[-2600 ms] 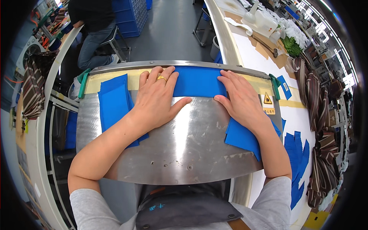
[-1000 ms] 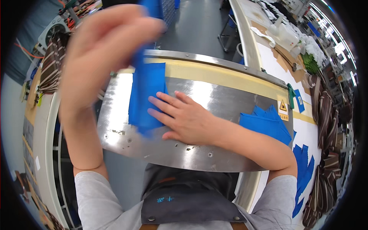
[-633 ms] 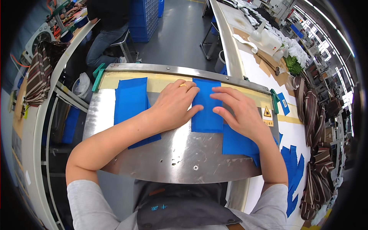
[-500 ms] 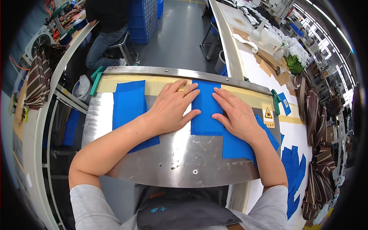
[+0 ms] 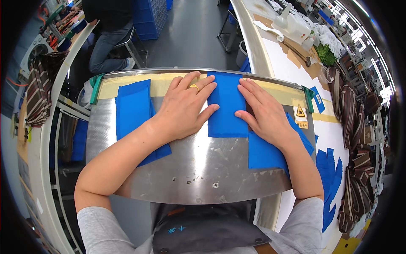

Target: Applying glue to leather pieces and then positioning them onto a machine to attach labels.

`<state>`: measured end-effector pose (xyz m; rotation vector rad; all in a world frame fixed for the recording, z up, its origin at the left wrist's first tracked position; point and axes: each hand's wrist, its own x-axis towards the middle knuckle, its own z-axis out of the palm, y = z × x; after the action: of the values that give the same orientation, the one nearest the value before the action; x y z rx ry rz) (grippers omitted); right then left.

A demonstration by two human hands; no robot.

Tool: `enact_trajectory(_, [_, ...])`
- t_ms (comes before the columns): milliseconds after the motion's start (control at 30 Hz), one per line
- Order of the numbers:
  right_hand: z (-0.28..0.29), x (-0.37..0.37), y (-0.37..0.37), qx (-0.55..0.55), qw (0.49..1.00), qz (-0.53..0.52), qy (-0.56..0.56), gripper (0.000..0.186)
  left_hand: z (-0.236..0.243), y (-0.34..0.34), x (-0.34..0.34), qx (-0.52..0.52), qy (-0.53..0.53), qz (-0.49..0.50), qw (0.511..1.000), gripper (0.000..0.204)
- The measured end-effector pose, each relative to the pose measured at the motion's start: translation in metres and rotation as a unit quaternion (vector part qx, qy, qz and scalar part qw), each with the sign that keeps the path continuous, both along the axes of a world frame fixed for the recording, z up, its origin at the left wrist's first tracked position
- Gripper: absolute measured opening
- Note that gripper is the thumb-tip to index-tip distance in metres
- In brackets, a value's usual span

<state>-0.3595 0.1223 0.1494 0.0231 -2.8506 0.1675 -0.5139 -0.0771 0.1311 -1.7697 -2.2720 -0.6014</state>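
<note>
A blue fabric piece (image 5: 227, 110) lies flat on a metal work plate (image 5: 169, 186), its far edge at the metal bar (image 5: 177, 68). My left hand (image 5: 186, 103), with a yellow ring, rests with fingers stretched along the piece's left edge. On its right edge lie the fingertips of my right hand (image 5: 265, 112), palm down, fingers stretched out. Left of my left hand sits a stack of blue fabric pieces (image 5: 133, 106), partly under my forearm. More blue fabric pieces (image 5: 266, 153) lie partly hidden beneath my right hand and wrist.
Green clamps (image 5: 96, 89) sit at the bar's ends. A white table (image 5: 281, 67) on the right carries blue scraps (image 5: 327, 178), striped fabric (image 5: 349, 110), a plastic jug (image 5: 294, 27) and a hammer (image 5: 298, 53). A person (image 5: 112, 38) sits beyond at the left, near blue crates (image 5: 148, 17).
Both hands have slid away from me with the blue fabric piece, whose far edge has come up to the bar. The bar's top face shows narrower. The view has shifted slightly.
</note>
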Motion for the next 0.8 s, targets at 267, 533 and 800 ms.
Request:
enact_trajectory(267, [-0.001,0.001,0.002,0.015,1.0,0.002,-0.007,0.063,0.0,0.001,0.0,-0.003,-0.005,0.0,1.0,0.051])
enact_trajectory(533, [0.009,-0.003,-0.007,0.007,1.0,-0.007,0.001,0.058,0.001,0.0,-0.001,0.033,-0.015,-0.026,0.999,0.05])
enact_trajectory(800, [0.021,0.006,-0.006,-0.042,0.998,0.028,-0.037,0.035,0.02,-0.002,0.017,-0.015,-0.009,-0.058,0.998,0.037])
